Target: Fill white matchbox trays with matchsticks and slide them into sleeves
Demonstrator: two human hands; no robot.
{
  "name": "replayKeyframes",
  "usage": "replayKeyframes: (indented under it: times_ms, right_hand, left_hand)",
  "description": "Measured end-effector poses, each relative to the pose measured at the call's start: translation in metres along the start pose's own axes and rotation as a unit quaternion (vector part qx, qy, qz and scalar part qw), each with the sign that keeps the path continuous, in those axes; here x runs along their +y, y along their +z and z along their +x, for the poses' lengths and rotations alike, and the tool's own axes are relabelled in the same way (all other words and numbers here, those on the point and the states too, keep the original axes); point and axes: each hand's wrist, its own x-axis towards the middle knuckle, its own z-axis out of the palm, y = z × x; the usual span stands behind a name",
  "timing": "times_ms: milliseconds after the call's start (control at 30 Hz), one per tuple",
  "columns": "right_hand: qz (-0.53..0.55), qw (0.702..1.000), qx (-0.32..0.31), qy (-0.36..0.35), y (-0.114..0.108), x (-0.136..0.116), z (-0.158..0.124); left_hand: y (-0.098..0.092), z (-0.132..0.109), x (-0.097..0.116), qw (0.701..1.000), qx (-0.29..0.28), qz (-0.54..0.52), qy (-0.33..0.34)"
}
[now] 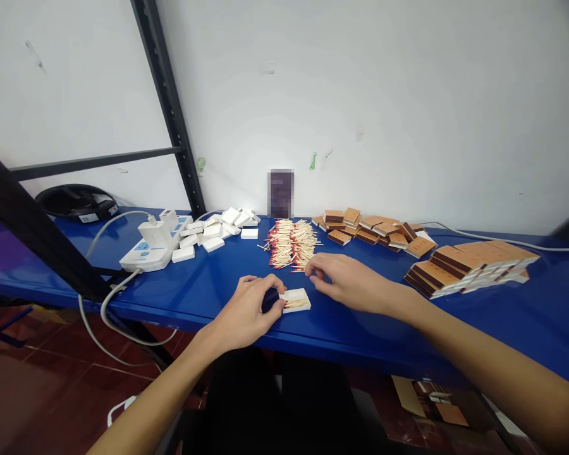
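Observation:
A white matchbox tray lies near the table's front edge, with some matches along its near side. My left hand has thumb and fingers closed on the tray's left end. Beyond it, matches with red heads are heaped in two rough columns. At the heap's near right edge is my right hand, its fingers curled in towards the thumb. Whatever those fingertips may hold is too small to make out.
White inner trays are piled at the left, beside a white power strip with cables. Brown matchbox sleeves lie loose at the back right; stacked matchboxes stand further right. A dark pixelated object leans on the wall.

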Motion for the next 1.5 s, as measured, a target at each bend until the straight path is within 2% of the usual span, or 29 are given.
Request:
replayKeyframes:
  times_ms: [100, 233, 367, 533, 600, 700, 833, 933, 1033, 1233, 1333, 1433, 1500]
  right_hand:
    - [-0.064, 0.998, -0.004, -0.012, 0.003, 0.013, 0.008]
    - [-0.087, 0.996, -0.033, 0.008, 0.011, 0.02, 0.017]
    - [-0.07, 0.997, -0.031, 0.018, 0.01, 0.021, 0.017]
    - [-0.091, 0.995, -0.01, 0.036, -0.001, 0.026, 0.004]
    - [-0.102, 0.994, -0.001, 0.044, -0.002, 0.03, -0.001]
    - [-0.114, 0.993, 0.0, 0.043, 0.001, 0.034, -0.001]
    - [-0.118, 0.993, -0.015, 0.02, 0.008, 0.036, 0.008]
    - [-0.116, 0.993, -0.008, 0.009, 0.011, 0.034, 0.011]
    - [-0.12, 0.993, 0.005, 0.006, 0.012, 0.032, 0.011]
    - [-0.111, 0.994, -0.021, 0.008, 0.011, 0.033, 0.011]
    - [-0.112, 0.993, -0.038, 0.01, 0.012, 0.034, 0.009]
    - [-0.129, 0.991, -0.046, 0.003, 0.013, 0.032, 0.004]
    - [-0.138, 0.989, -0.042, -0.001, 0.014, 0.031, 0.001]
  left_hand:
    - [-0.005, 0.012, -0.003, 1.0, 0.009, 0.015, 0.013]
    - [-0.009, 0.043, -0.014, 0.996, 0.003, 0.056, 0.062]
    - [-0.002, 0.068, -0.021, 0.987, -0.032, 0.145, 0.063]
    - [0.01, 0.079, -0.02, 0.975, -0.054, 0.205, 0.067]
    - [0.008, 0.079, -0.018, 0.974, -0.064, 0.206, 0.072]
    - [-0.004, 0.072, -0.014, 0.976, -0.08, 0.19, 0.075]
    - [-0.03, 0.051, 0.0, 0.987, -0.089, 0.113, 0.075]
    - [-0.04, 0.033, 0.011, 0.987, -0.119, 0.084, 0.068]
    - [-0.038, 0.025, 0.012, 0.986, -0.141, 0.076, 0.055]
    - [-0.028, 0.046, -0.006, 0.995, -0.046, 0.074, 0.053]
    - [-0.025, 0.048, -0.007, 0.995, -0.078, 0.058, 0.039]
    - [-0.024, 0.036, -0.002, 0.992, -0.126, 0.025, 0.015]
    - [-0.025, 0.025, 0.001, 0.991, -0.134, 0.019, 0.013]
